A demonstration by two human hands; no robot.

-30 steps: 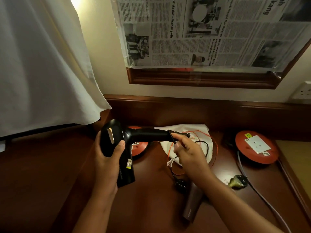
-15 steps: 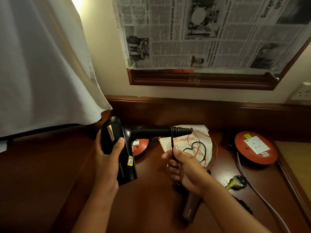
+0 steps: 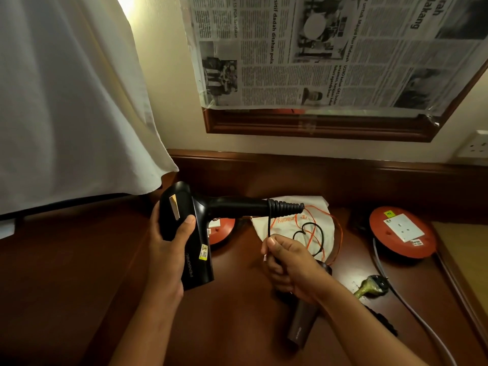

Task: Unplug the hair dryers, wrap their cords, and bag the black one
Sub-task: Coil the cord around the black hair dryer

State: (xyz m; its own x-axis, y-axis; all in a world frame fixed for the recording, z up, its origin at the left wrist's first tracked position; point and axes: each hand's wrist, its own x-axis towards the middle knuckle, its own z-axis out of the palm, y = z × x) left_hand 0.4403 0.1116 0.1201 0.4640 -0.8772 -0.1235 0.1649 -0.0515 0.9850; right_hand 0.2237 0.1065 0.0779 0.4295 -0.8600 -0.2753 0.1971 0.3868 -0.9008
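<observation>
My left hand [image 3: 169, 249] grips the body of the black hair dryer [image 3: 190, 228] above the wooden table, its handle pointing right. My right hand [image 3: 287, 262] is closed on the dryer's black cord [image 3: 268, 223], which runs taut down from the ribbed end of the handle. More of the cord loops over a white drawstring bag [image 3: 295, 223] with orange strings lying behind my right hand. A second, brown hair dryer [image 3: 302, 326] lies on the table, partly hidden under my right wrist.
A red round socket reel [image 3: 401, 233] sits at the right, its grey cable running forward. Another red reel [image 3: 221, 231] shows behind the black dryer. A brass-coloured plug [image 3: 369, 286] lies on the table. A wall socket [image 3: 475, 147] is at far right. White cloth hangs at left.
My right hand has dropped from the ribbed end of the handle down to below it, pulling the cord taut. The left hand has tilted the dryer slightly.
</observation>
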